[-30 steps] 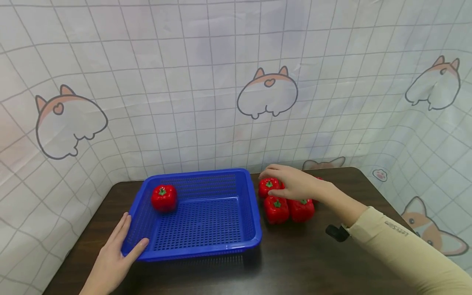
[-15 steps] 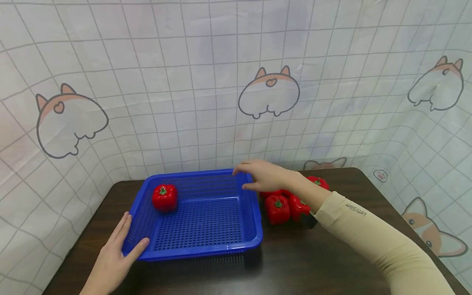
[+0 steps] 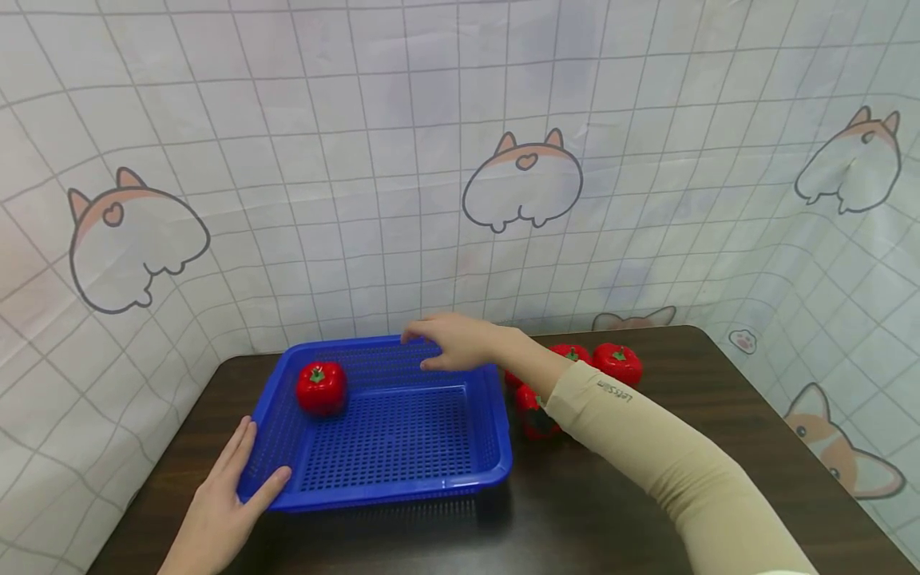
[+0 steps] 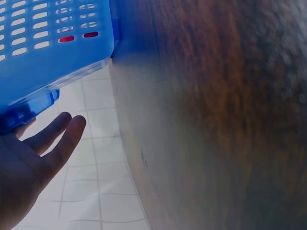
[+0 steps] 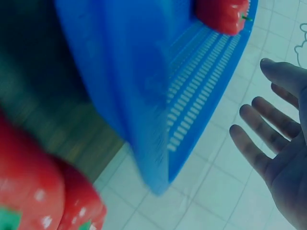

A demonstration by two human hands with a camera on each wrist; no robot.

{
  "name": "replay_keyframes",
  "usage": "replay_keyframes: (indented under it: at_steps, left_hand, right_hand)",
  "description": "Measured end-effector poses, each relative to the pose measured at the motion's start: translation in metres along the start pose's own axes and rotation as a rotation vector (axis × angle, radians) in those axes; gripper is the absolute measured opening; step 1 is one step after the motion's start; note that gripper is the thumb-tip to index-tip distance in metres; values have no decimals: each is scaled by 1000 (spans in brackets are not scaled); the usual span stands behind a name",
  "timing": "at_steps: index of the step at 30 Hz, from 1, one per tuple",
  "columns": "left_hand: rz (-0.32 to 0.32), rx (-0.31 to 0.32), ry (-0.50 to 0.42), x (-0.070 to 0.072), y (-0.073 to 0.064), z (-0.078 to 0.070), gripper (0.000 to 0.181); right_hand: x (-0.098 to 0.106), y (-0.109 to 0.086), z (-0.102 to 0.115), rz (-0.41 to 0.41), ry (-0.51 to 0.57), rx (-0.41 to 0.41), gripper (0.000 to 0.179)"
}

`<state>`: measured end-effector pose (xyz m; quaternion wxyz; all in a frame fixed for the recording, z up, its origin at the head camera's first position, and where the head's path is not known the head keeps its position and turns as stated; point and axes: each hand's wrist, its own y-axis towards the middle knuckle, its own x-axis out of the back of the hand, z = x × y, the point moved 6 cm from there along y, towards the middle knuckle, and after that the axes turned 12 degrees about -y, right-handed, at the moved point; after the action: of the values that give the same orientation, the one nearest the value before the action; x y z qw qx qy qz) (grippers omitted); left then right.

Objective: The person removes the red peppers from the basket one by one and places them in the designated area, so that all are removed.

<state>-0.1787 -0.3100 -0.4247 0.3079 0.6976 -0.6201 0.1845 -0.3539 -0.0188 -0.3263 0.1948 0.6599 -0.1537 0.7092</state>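
Note:
A blue perforated plastic basket [image 3: 388, 443] stands on the dark table, with one red bell pepper [image 3: 321, 389] inside at its left. My left hand [image 3: 219, 503] rests against the basket's front left corner, fingers straight along the side and thumb at the rim; the left wrist view shows the fingers [image 4: 60, 139] extended beside the basket wall. Over the basket's back right part hovers my right hand [image 3: 460, 342], its fingers spread. Nothing lies in that palm [image 5: 292, 177] in the right wrist view. Several more red bell peppers [image 3: 618, 365] sit right of the basket, partly hidden by my right forearm.
The dark wooden table [image 3: 632, 511] extends to the front and right of the basket. Behind and at both sides hangs a white gridded cloth [image 3: 345, 192] with cartoon dog prints, close to the table's back edge.
My right hand has moved left from above the pepper group to over the basket, carrying nothing. My left hand, the basket and the pepper inside have stayed in place.

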Motion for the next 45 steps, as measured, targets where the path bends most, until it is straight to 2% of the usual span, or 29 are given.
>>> replay_keyframes:
  at_steps: [10,18,25,31,38,45]
  left_hand:
    - [28,33,54,1,0,0,91]
    - [43,41,76,1,-1,1,90]
    - [51,61,98,3,1,2,92]
    - [42,55,111,4,4,0,91]
    - [50,61,101,3,5,-1,92]
    - [56,65,81,-2,1,0,92]
  right_hand:
    - [-12,41,19,36,26,17,50]
    - [-33,64,37,115,16,34,51]
    - [-44,82,48,125,22,21,59]
    - [-50,100,62,136,-16,16,71]
    - [-57,113,69,152,-42,-36,79]
    - [-72,118,71,147,34,-83,82]
